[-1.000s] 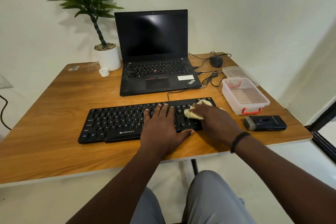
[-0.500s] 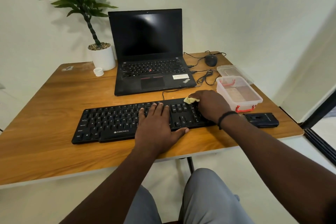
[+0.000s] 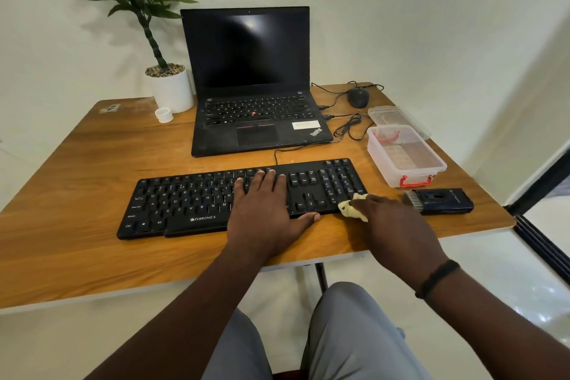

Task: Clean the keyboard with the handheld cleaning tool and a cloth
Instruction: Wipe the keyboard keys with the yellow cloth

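Keyboard: black, lying flat across the near middle of the wooden table, cable running from its far edge toward the laptop.
Left hand: palm down on the keyboard's centre-right keys, fingers spread flat and slightly apart, thumb resting along the near edge; gripping nothing.
Right hand: at the keyboard's near right corner, fingers closed together around the cloth, black band on the wrist.
Cloth: small, pale yellow, bunched up, sticking out from the right hand and touching the near right corner of the keyboard by the number pad.
Handheld cleaning tool: black, lying flat on the table just right of the keyboard, brush bristles at its left end, apart from both hands.
Plastic box: clear, open, red latches, beyond the cleaning tool near the right edge of the table; its clear lid lying just behind it.
Laptop: open, screen dark, behind the keyboard.
Mouse: black, wired, right of the laptop near the far edge of the table.
Potted plant: white pot, left of the laptop, small white cap just in front of it.
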